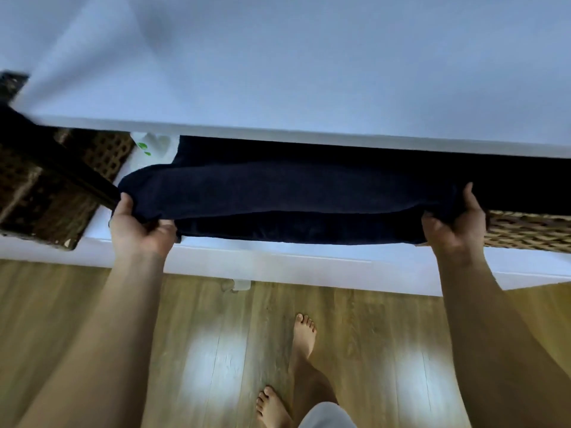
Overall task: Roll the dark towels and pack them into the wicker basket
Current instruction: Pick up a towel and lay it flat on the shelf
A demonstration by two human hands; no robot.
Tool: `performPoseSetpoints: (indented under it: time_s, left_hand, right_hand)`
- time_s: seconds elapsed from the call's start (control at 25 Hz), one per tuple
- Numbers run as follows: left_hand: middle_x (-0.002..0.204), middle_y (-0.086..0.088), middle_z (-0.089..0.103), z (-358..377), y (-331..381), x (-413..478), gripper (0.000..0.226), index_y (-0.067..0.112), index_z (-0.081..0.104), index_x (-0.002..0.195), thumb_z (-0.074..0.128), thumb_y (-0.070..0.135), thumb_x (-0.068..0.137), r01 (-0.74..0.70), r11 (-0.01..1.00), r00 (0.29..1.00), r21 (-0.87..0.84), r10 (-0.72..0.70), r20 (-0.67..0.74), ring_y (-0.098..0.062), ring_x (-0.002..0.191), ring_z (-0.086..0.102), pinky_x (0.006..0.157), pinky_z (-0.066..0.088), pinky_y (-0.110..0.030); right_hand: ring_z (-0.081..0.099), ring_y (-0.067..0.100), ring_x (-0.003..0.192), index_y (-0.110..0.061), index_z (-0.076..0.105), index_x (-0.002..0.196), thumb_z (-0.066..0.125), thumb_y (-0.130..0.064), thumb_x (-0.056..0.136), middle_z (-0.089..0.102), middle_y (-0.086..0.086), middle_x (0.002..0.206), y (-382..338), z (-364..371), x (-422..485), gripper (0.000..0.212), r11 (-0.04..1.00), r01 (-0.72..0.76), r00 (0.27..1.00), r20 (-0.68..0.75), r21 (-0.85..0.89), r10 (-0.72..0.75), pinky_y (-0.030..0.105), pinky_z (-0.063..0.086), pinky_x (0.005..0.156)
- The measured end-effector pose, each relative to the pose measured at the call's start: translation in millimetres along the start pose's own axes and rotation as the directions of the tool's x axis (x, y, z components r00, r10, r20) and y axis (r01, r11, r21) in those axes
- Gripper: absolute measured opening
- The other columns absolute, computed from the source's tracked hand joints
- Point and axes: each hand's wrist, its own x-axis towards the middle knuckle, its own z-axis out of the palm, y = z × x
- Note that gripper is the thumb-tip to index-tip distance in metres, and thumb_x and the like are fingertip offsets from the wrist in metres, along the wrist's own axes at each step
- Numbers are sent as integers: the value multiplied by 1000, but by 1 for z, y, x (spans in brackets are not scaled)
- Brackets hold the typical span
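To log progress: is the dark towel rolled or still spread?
Folded lengthwise, not rolled: dark towel stretches between left hand and right hand.

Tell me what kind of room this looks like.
Probably a home storage or laundry nook: a white shelf unit, woven wicker baskets, a wood-plank floor and bare feet.

a home: bare feet (304,333) on wood floor (197,350), wicker basket (530,231).
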Motion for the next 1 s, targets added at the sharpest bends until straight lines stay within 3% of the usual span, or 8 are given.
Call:
performPoseSetpoints:
  time_s: [0.12, 0.28, 0.4, 0.52, 0.6, 0.68, 0.84, 1.0]
  left_hand:
    - [109, -13, 75, 13, 37, -47, 30, 8, 67, 117, 59, 28, 97, -7, 1000, 998, -1, 7, 58, -28, 100, 73, 82, 60, -38]
    - [107, -5, 76, 26, 75, -114, 32, 17, 64, 120, 60, 38, 95, -75, 991, 991, 107, 62, 120, -23, 96, 74, 81, 60, -35]
    - [107, -2, 76, 38, 94, -150, 34, 21, 65, 119, 58, 44, 95, -143, 983, 977, 112, 122, 172, -20, 96, 74, 80, 60, -34]
    - [104, -3, 77, 67, 102, -176, 34, 18, 65, 120, 59, 41, 96, -138, 989, 958, 50, 120, 260, -20, 93, 75, 78, 61, -35]
    - [101, -5, 77, 89, 98, -187, 32, 15, 64, 120, 62, 36, 95, -122, 992, 946, -34, 127, 297, -21, 90, 75, 75, 61, -37]
    - [101, -6, 77, 115, 87, -194, 30, 12, 63, 119, 63, 31, 96, -128, 987, 931, -96, 153, 332, -21, 89, 75, 74, 61, -38]
    - [104, -5, 74, 166, 56, -187, 17, 14, 63, 107, 61, 29, 98, -177, 983, 930, -56, 186, 317, -19, 89, 74, 71, 62, -34]
    - [107, -3, 69, 215, 25, -133, 24, 16, 57, 112, 59, 36, 98, -255, 958, 944, 129, 217, 248, -19, 92, 72, 78, 62, -36]
  right_hand:
    - [66, 19, 117, -13, 76, 105, 91, -19, 43, 71, 3, 124, -32, 20, -52, 65, 999, 40, 997, 66, -37, -38, 34, 53, 98]
    - [66, 22, 100, -16, 60, 115, 71, -25, 91, 70, 3, 112, -82, 43, -126, 28, 955, 121, 983, -103, -270, -153, 39, 57, 85]
    - [66, 25, 103, -21, 56, 130, 70, -36, 90, 66, 2, 123, -123, 44, -142, 45, 933, 124, 958, -205, -338, -201, 40, 57, 65]
    - [66, 26, 113, -20, 64, 117, 62, -27, 98, 68, 6, 126, -161, 66, -185, 20, 911, 236, 946, -136, -337, -295, 33, 56, 58]
    - [61, 28, 117, -14, 58, 99, 51, -12, 103, 57, 22, 140, -181, 83, -222, 8, 802, 360, 921, 45, -476, -387, 22, 53, 51]
    - [63, 31, 89, -6, 60, 94, 55, -8, 97, 62, 30, 125, -196, 92, -235, 6, 661, 422, 904, 230, -620, -362, 25, 52, 58]
    - [61, 36, 82, -5, 65, 100, 64, -13, 92, 67, 27, 103, -212, 129, -197, 11, 364, 447, 824, 217, -817, -524, 27, 44, 64]
    - [49, 23, 110, -9, 52, 130, 48, -26, 104, 58, 3, 120, -230, 167, -105, 32, 673, 273, 870, -123, -687, -478, 18, 39, 90]
